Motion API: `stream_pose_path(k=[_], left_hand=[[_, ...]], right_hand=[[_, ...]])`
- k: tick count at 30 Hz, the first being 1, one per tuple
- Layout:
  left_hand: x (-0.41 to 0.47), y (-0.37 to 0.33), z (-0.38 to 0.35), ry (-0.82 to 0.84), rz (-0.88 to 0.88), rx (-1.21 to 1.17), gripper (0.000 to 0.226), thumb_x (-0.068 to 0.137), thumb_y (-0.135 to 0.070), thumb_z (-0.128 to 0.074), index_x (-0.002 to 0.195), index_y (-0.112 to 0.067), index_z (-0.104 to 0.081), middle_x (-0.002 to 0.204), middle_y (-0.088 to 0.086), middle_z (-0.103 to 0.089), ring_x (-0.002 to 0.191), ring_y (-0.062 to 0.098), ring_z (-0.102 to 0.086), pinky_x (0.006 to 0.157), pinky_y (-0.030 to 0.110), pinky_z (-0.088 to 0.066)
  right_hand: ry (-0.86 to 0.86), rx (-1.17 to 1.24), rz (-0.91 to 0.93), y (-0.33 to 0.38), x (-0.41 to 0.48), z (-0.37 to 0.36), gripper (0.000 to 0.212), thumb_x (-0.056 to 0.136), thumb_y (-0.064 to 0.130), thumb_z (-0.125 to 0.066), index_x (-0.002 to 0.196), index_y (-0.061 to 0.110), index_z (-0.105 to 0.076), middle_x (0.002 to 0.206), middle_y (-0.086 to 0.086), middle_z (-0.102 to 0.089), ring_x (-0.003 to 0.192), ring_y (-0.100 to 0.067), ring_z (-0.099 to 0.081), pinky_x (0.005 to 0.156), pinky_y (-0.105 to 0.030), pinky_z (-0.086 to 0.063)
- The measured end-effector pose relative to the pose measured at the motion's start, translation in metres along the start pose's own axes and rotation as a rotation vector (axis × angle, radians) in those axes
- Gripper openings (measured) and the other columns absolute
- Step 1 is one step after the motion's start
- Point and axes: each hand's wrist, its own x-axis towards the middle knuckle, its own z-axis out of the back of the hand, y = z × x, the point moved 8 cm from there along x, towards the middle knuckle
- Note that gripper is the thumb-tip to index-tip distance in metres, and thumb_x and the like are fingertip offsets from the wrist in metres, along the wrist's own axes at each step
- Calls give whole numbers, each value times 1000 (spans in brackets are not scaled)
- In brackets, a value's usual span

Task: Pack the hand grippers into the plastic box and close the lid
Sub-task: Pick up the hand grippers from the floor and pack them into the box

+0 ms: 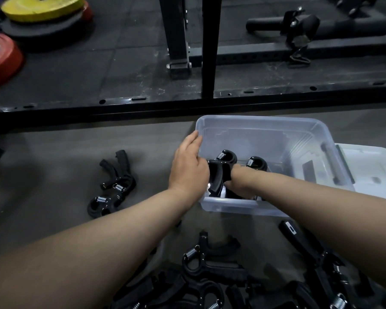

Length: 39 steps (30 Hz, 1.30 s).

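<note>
A clear plastic box [265, 128] stands on the grey floor with no lid on it. Inside, black hand grippers [256, 163] with steel springs stand along the near wall. My left hand [187, 168] rests at the box's left rim, fingers touching a black hand gripper [217, 179] held upright in the box. My right hand [241, 186] reaches down inside the box and closes around that same gripper's lower part; its fingers are mostly hidden. The white lid [374, 172] lies to the right of the box.
A few hand grippers [112, 188] lie on the floor to the left. A heap of several more [210, 277] lies in front of me, near the bottom edge. A black rack frame [187, 103] runs behind the box. Weight plates [42, 10] lie far left.
</note>
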Motion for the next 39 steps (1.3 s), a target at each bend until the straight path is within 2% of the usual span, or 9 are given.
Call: stream_pose_path(k=[11, 14, 16, 20, 23, 26, 30, 34, 39], left_hand=[[0, 2, -1, 9, -3, -25, 60, 85, 1, -37, 142, -14, -45, 152, -9, -33, 139, 7, -28, 118, 26, -19], [1, 6, -2, 16, 1, -73, 60, 84, -1, -36, 141, -14, -47, 151, -10, -35, 139, 7, -29, 119, 29, -20], [3, 12, 0, 18, 21, -110, 58, 84, -4, -35, 139, -13, -50, 151, -7, -38, 138, 8, -31, 119, 29, -20], [4, 12, 3, 57, 7, -88, 60, 84, -13, -31, 141, -5, -45, 152, 6, -37, 141, 16, -30, 118, 23, -15], [3, 21, 7, 62, 10, -71, 56, 94, -25, -28, 145, -6, -38, 155, 9, -32, 144, 17, -25, 119, 27, -14], [-2, 49, 20, 68, 63, 43, 63, 92, -34, -24, 149, -9, -31, 158, 7, -24, 146, 15, -18, 118, 23, -9], [0, 114, 51, 100, 241, 378, 70, 80, -36, -22, 145, -16, -38, 155, 5, -29, 143, 22, -21, 116, 35, -18], [3, 173, 90, 131, 486, 595, 54, 85, -29, -43, 137, -17, -46, 154, 7, -30, 141, 27, -23, 114, 37, -21], [-4, 207, 104, 245, 562, 751, 55, 86, -42, -56, 134, -16, -44, 151, 6, -28, 134, 33, -30, 108, 44, -29]], right_hand=[[-1, 1, -36, 2, -4, 2, 61, 97, 31, -46, 141, -6, -27, 138, -23, -50, 123, -38, -52, 100, -41, -43], [-156, -88, 17, 7, -19, 20, 58, 100, 44, -38, 140, 3, -32, 137, -22, -46, 123, -41, -47, 97, -46, -40], [-364, -126, 179, 29, -34, 44, 42, 103, 36, -31, 133, 7, -41, 131, -23, -45, 116, -41, -46, 94, -48, -41], [-540, 458, 447, 70, -55, 79, 53, 102, 33, -39, 149, 10, -31, 147, -18, -36, 135, -31, -36, 114, -40, -29], [-510, 415, 508, 103, -63, 79, 59, 103, 36, -37, 154, 9, -22, 161, -10, -12, 148, -24, -16, 120, -36, -15], [-475, 246, 502, 124, -52, 64, 63, 103, 34, -37, 153, 0, -19, 163, -13, 0, 150, -25, -2, 120, -33, -4], [-504, 205, 485, 132, -45, 48, 61, 101, 20, -41, 152, -5, -18, 163, -13, 3, 150, -24, 11, 117, -28, 8], [-533, 275, 507, 128, -50, 49, 59, 101, 20, -43, 152, 0, -22, 164, -5, -1, 150, -16, 12, 113, -21, 9], [-544, 315, 528, 127, -52, 48, 59, 100, 19, -44, 152, 2, -23, 164, -2, -2, 149, -12, 11, 111, -17, 10]])
